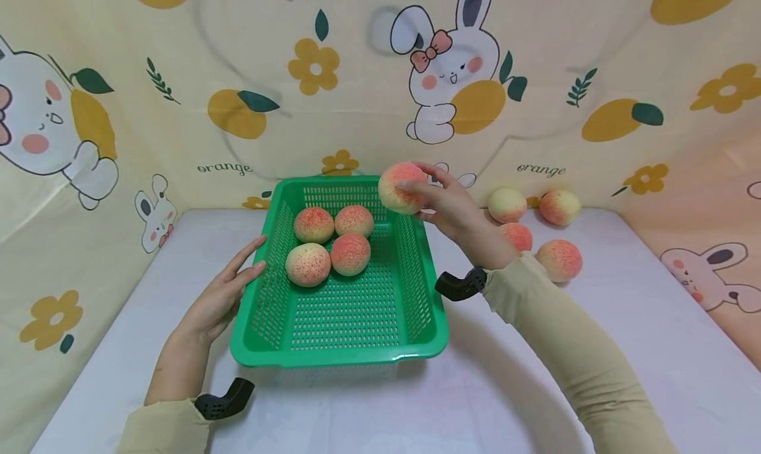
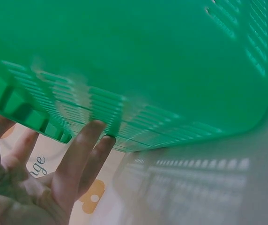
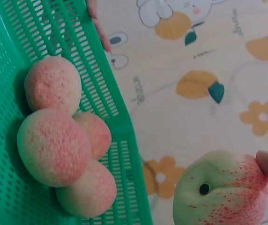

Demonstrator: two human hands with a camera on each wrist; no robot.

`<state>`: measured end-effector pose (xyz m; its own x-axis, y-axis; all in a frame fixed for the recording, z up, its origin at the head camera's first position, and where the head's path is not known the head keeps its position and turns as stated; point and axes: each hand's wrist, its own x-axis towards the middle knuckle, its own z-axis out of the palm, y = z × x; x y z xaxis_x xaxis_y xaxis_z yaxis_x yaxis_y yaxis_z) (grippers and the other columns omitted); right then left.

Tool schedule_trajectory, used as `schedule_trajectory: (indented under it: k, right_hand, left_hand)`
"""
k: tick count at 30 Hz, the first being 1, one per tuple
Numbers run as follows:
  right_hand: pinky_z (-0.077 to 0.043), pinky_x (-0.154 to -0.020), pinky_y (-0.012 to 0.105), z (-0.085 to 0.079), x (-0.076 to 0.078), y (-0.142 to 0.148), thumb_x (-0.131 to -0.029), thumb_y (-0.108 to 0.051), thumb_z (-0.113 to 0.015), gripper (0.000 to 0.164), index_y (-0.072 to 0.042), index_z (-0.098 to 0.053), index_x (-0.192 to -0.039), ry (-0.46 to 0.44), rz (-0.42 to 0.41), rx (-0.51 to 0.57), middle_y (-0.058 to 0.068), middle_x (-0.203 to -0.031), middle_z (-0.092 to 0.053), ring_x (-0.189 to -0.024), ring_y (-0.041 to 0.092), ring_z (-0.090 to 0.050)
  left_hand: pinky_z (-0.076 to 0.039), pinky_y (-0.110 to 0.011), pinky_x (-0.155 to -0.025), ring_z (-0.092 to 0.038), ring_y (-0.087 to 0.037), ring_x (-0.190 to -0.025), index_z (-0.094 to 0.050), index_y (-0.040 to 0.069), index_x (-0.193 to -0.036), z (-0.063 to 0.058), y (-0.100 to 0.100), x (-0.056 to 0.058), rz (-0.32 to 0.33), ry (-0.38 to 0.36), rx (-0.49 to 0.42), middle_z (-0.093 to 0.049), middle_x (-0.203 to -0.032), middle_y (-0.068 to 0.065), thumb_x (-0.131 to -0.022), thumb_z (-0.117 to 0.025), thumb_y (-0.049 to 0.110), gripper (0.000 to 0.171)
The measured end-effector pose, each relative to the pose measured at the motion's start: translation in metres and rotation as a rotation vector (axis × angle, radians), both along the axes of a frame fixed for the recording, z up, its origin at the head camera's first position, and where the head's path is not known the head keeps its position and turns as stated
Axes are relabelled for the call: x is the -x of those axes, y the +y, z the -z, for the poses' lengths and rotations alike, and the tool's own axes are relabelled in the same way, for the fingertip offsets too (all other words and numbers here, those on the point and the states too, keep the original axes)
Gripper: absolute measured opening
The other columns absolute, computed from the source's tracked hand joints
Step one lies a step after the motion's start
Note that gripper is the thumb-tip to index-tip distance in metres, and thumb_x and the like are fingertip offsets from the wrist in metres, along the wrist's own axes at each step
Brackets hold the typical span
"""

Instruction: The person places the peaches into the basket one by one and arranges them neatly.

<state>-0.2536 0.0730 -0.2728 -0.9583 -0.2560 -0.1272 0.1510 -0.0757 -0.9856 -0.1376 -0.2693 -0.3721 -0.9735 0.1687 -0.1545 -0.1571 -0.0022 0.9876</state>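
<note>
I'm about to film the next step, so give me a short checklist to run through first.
1. Held peach gripped: ok; the right hand holds it between thumb and fingers.
2. Basket steadied: ok; the left hand touches its left side.
3. Bare space in the basket: ok; its four peaches sit toward the far left.
4. Held peach centred over that space: not ok; it appears by the far right corner.
5. Right arm clear of the table peaches: cannot tell; they overlap in the head view.
</note>
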Motion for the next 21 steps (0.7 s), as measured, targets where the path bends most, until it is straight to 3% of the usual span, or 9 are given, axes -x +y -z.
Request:
schedule_trajectory:
  k: [5,13,21]
  right_hand:
    - [-0.044,-0.092,0.04,-0.002,-0.005,-0.009,-0.091,-0.017,-0.065,0.055,-0.017,-0.041,-0.141,-0.007,-0.031,-0.022,0.001,-0.119,-0.05,-0.101,0.021,-0.051]
    - [-0.049,-0.079,0.035,0.003,-0.008,-0.024,-0.088,-0.016,-0.068,0.053,-0.015,-0.045,-0.136,-0.02,-0.048,-0.078,0.005,-0.12,-0.051,-0.092,0.018,-0.053]
    - [-0.05,-0.088,0.043,0.01,-0.013,-0.042,-0.086,-0.014,-0.07,0.057,-0.014,-0.044,-0.137,-0.055,-0.094,-0.131,0.01,-0.126,-0.05,-0.102,0.021,-0.052]
  left_hand:
    - [-0.059,-0.035,-0.076,-0.068,-0.014,-0.093,-0.015,0.033,-0.154,-0.001,0.001,0.0,-0.009,-0.005,0.015,-0.047,-0.124,-0.014,-0.1,-0.049,0.037,0.064]
    - [-0.058,-0.035,-0.076,-0.068,-0.015,-0.093,-0.014,0.031,-0.154,-0.001,0.001,-0.001,-0.003,0.002,0.017,-0.049,-0.123,-0.012,-0.101,-0.049,0.036,0.064]
    - [-0.058,-0.035,-0.076,-0.068,-0.014,-0.094,-0.014,0.031,-0.154,-0.002,0.0,-0.001,-0.001,0.003,0.002,-0.052,-0.121,-0.008,-0.101,-0.049,0.035,0.064]
